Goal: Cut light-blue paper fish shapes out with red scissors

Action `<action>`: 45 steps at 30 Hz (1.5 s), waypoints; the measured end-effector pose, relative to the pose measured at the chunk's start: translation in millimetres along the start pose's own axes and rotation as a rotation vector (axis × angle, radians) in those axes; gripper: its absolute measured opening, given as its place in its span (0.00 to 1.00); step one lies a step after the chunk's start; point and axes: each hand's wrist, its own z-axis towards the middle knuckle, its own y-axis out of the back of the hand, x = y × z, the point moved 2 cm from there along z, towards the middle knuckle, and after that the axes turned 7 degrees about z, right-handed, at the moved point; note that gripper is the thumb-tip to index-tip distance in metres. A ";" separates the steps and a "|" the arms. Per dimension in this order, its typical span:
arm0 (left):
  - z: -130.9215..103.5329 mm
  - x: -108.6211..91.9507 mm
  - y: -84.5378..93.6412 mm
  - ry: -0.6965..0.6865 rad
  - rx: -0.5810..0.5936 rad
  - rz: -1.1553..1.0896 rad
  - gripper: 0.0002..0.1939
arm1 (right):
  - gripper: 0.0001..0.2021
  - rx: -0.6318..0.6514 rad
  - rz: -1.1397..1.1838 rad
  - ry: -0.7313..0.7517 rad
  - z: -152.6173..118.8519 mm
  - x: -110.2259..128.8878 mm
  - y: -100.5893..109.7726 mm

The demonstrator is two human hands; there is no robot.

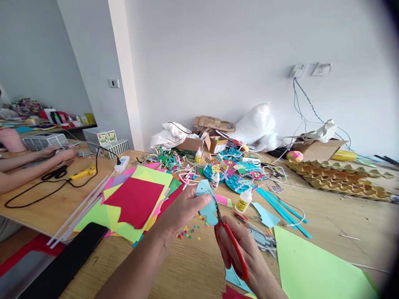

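Note:
Between the thumb and fingers of my left hand (188, 207) is a light blue paper cutout (208, 209) with a rounded outline and pencil marks. My right hand (240, 245) grips red-handled scissors (234, 249). Their blades lie along the right edge of the blue paper. Beneath my right hand, more blue paper (237, 279) and a red scrap (233, 292) rest on the table. Small coloured paper dots (188, 233) are scattered below the cutout. A glue bottle (244, 200) stands just beyond the scissors.
Stacked coloured sheets (134, 201) lie to the left, beside a black phone-like slab (67, 261). A green sheet (314, 261) and egg trays (339, 180) are on the right. Craft pieces (237, 172) and cardboard boxes (191, 145) crowd the back. Another person's hands (57, 154) are at far left.

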 end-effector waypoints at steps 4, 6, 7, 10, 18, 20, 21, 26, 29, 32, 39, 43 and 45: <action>-0.1 -0.7 -0.5 0.005 -0.002 -0.011 0.14 | 0.26 0.001 -0.004 0.014 -0.3 -2.4 0.2; -0.1 -1.1 -0.7 0.001 0.004 -0.016 0.14 | 0.26 0.007 -0.005 0.015 -0.4 -2.3 0.6; -0.2 -1.3 -0.8 0.000 0.005 -0.016 0.14 | 0.25 0.014 -0.004 0.017 -0.4 -2.0 0.8; -0.6 -1.9 -0.6 -0.001 -0.002 -0.008 0.14 | 0.24 0.029 -0.008 0.032 -0.3 -0.9 2.0; -1.7 -2.6 -2.1 -0.014 0.034 -0.003 0.11 | 0.22 0.034 -0.005 0.043 -2.3 0.0 4.0; -1.5 -2.0 -1.6 -0.008 0.029 -0.014 0.11 | 0.22 0.033 -0.016 0.042 -3.0 0.7 4.1; -1.5 -1.6 -1.3 -0.002 0.029 -0.016 0.11 | 0.22 0.032 -0.022 0.040 -3.2 0.8 4.2; -1.6 -0.9 1.2 0.009 0.031 -0.012 0.10 | 0.23 0.019 -0.054 0.039 -2.0 0.8 4.5; -1.5 -1.0 2.4 -0.003 0.043 0.005 0.11 | 0.23 0.024 -0.073 0.023 -0.9 -0.2 4.0; -1.5 -1.2 2.8 0.008 0.054 0.018 0.11 | 0.24 0.024 -0.073 0.022 -0.3 -2.7 3.7; -1.2 -2.2 2.5 0.029 0.050 0.030 0.11 | 0.22 0.013 -0.073 0.022 -1.3 -5.0 4.9; -0.8 -2.8 2.2 0.023 0.041 0.022 0.13 | 0.22 -0.006 -0.052 0.026 -0.1 -7.4 5.2; -0.8 -3.1 2.4 0.022 0.019 0.019 0.14 | 0.23 -0.014 -0.035 0.020 0.8 -8.1 4.8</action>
